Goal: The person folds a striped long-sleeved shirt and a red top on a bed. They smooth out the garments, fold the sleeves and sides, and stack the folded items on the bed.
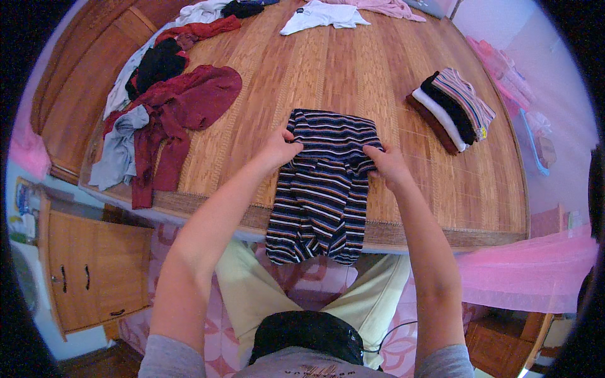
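Note:
A dark striped knit garment (326, 189) lies before me on the bamboo mat (264, 156), with white, orange and blue stripes. Its far part is doubled over into a flat band, while the near end hangs past the bed's front edge. My left hand (282, 150) pinches the left side of this band between thumb and fingers. On the right side, my right hand (387, 163) grips the band's edge, its thumb on top and some fingers hidden beneath the cloth.
A folded stack of clothes (451, 111) sits to the right. Rumpled maroon clothing (189, 104) and a grey garment (120, 146) lie left. A white shirt (324, 18) is at the far side. Pink netting (524, 269) hangs at right; a wooden cabinet (97, 269) stands lower left.

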The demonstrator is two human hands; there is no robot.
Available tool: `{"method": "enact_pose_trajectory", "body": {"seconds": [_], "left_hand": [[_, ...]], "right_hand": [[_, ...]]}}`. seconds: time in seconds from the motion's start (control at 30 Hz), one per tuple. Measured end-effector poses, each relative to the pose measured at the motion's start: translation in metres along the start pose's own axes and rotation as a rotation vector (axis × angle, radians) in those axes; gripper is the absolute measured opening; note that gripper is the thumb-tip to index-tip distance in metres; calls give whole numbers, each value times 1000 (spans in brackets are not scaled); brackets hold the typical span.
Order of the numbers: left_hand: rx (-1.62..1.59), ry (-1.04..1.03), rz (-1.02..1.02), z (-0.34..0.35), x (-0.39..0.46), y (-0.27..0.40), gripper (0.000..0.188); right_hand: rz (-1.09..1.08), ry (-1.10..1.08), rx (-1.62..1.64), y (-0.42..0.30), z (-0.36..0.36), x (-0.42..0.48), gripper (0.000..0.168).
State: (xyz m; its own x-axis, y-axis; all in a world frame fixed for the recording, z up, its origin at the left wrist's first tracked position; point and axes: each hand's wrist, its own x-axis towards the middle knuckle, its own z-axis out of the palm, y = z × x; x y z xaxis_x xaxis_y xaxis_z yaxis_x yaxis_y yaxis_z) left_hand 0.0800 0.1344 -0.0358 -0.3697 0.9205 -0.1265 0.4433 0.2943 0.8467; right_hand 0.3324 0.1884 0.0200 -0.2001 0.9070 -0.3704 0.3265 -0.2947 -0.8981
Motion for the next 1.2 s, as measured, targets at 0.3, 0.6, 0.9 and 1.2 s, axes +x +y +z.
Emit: {"method": "enact_pose_trajectory", "body": {"seconds": [0.3, 0.6, 0.9, 1.2], "left_hand": [[-832, -247, -365, -21, -22, 41, 23], [-261, -179, -136, -24, -24, -11, 19], [719, -375, 1085, -74, -101, 6, 50], [666, -396, 1222, -58, -115, 0, 58]], "right_hand": [[124, 29, 257, -28, 5, -18, 20], [1, -96, -248, 17, -2, -10, 30], [-1097, -352, -1133, 21, -41, -79, 64], [-1389, -478, -1013, 42, -16, -80, 63]]}}
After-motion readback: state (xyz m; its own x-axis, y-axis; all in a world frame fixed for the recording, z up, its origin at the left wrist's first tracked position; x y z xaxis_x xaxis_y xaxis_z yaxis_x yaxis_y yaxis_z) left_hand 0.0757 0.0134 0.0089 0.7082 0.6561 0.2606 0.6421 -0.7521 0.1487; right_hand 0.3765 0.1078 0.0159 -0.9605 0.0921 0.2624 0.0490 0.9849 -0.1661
